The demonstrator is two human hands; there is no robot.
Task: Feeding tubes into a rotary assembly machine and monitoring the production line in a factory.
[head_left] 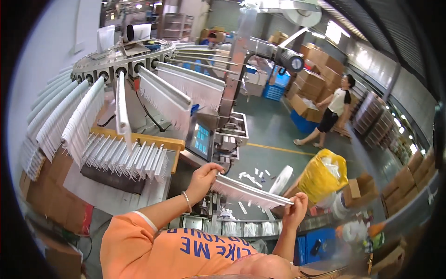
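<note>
A long light rod hung with a dense row of thin white pieces (246, 191) spans the space between my hands. My left hand (204, 180) is closed on its upper left end, and a bracelet circles that wrist. At the lower right end, the fingers of my right hand (296, 210) pinch the rod. It slopes down to the right, its white pieces hanging below it. To the left, similar loaded rods (165, 88) stick out from a round metal carousel (111, 65). What exactly the white pieces are is too small to tell.
A wooden-edged rack (160, 142) holds several loaded rods at left. A touch screen (200, 138) stands by a metal column (232, 69). Below my hands runs a conveyor with pockets (251, 229). At right are a yellow bag (325, 174), cartons (311, 86) and a walking person (335, 109).
</note>
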